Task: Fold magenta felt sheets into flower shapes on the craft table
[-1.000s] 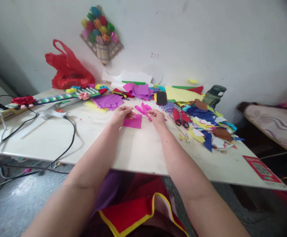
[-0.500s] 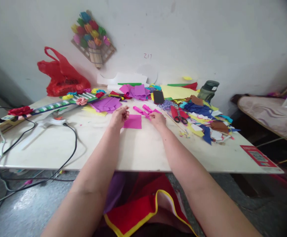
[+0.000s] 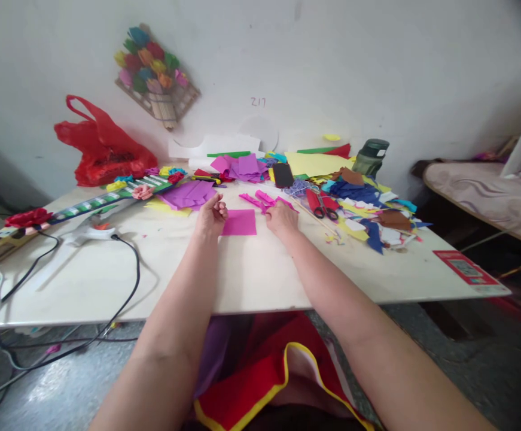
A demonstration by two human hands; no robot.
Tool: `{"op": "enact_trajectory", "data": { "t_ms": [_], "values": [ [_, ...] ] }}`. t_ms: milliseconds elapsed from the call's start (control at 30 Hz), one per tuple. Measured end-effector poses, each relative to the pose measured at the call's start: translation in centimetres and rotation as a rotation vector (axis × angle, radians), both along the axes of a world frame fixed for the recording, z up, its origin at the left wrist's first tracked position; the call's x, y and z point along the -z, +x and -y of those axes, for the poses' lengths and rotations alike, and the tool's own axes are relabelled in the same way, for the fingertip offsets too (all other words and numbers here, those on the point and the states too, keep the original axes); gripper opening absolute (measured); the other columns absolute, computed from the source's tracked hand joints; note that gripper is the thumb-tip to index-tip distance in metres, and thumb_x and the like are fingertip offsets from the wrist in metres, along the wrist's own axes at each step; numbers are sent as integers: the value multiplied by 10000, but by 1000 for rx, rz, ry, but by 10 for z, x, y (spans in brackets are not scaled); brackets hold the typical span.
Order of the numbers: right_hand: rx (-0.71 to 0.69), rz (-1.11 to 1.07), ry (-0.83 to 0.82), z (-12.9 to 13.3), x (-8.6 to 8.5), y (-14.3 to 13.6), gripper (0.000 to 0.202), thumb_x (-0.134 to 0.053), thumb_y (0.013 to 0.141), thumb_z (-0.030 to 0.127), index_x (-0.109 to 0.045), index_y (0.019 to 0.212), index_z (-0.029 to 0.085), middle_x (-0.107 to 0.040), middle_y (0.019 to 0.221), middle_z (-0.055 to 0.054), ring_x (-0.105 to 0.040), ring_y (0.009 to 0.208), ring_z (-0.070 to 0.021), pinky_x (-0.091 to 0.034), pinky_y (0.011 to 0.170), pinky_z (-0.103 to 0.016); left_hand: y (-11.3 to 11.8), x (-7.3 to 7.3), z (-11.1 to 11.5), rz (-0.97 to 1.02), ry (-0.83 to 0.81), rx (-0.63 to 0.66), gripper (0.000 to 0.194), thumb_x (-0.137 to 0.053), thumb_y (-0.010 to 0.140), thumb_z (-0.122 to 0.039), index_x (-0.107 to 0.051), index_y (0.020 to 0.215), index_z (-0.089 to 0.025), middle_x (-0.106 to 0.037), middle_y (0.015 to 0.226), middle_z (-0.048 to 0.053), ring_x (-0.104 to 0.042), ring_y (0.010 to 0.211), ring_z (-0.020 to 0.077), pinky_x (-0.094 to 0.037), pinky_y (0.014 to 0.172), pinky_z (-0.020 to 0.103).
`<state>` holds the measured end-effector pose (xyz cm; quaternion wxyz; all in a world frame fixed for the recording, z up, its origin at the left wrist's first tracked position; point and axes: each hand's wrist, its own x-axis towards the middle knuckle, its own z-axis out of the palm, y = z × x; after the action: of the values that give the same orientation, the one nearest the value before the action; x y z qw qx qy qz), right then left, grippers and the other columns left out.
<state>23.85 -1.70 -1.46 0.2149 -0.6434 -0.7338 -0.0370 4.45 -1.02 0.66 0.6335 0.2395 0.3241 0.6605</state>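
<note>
My left hand (image 3: 212,216) rests on the white table at the left edge of a flat magenta paper rectangle (image 3: 241,222). Its fingers are curled in, and nothing shows in them. My right hand (image 3: 282,219) is closed, fingertips down, at the near side of several folded bright pink paper pieces (image 3: 260,200). It covers part of them, and anything between its fingertips is hidden. Red-and-black scissors (image 3: 324,211) lie to the right of that hand, with a thin wooden stick (image 3: 316,216) between them.
Purple paper sheets (image 3: 191,194) lie beyond my left hand. A phone (image 3: 282,175), a dark green bottle (image 3: 371,158) and mixed paper scraps (image 3: 372,209) sit at the back and right. A white glue gun (image 3: 90,234) with a black cord is on the left, near a red plastic bag (image 3: 107,149).
My right hand has shifted slightly left and turned more palm-down by the pink pieces. The left fingers have curled further in. The camera view has turned a little.
</note>
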Motion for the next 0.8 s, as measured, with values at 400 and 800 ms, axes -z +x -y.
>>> {"op": "enact_trajectory", "data": {
  "t_ms": [400,800],
  "values": [
    [-507,133,128,6,6,-16,247,-595,839,369,-735,943,194,-664,981,-98,-544,981,-241,-325,922,-430,2,-9,6,82,-28,9,107,-533,818,-188,-557,717,-160,-356,420,-76,-321,344,22,-274,347,121],
    [-449,83,55,6,5,-19,234,-525,885,258,-741,838,180,-681,929,-80,-604,832,-191,-408,745,-324,-1,-6,1,67,-13,15,58,-586,771,-192,-564,728,-158,-408,425,-71,-348,343,19,-269,355,121]
  ]
}}
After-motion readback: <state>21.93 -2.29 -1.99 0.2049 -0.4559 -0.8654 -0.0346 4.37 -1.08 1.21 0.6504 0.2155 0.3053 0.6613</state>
